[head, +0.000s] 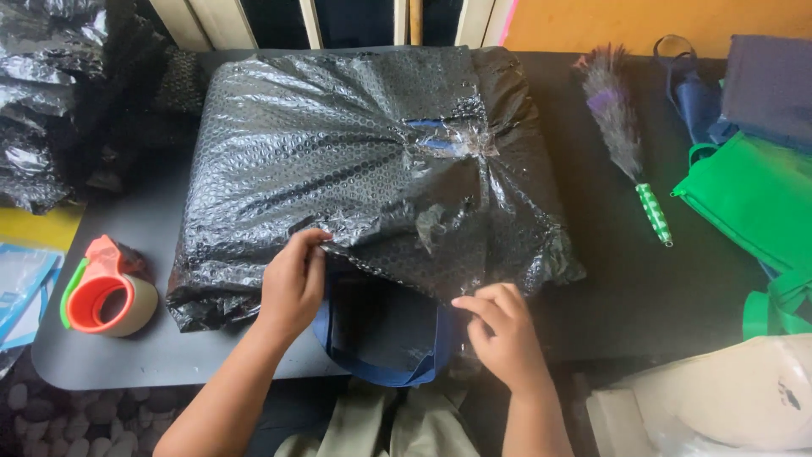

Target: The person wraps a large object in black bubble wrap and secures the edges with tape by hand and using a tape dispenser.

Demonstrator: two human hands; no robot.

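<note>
Black bubble-wrap parcel [355, 161] lies in the middle of the grey table [152, 355], bulky, already gathered and taped at the top right with clear tape. Near edge not closed: a flap of wrap stands lifted, and under it a dark item with blue trim [381, 338] pokes out over the table edge.

Left hand [292, 283] pinches the flap's edge, fingers curled on the film. Right hand [499, 326] rests at the flap's right corner, fingertips bent onto the wrap (whether it truly grips or only presses, I cannot tell).

Judgement: to do this well, pull the flap taut with both hands at once, tuck the blue-trimmed edge fully under before folding, and keep one hand pinning the fold; loose film here would spring back.

Around: orange tape dispenser [106, 292] at left, near the left hand. More black wrap [42, 101] heaped far left. Feather duster [622, 135] and green bags [753, 203] to the right, well apart.
</note>
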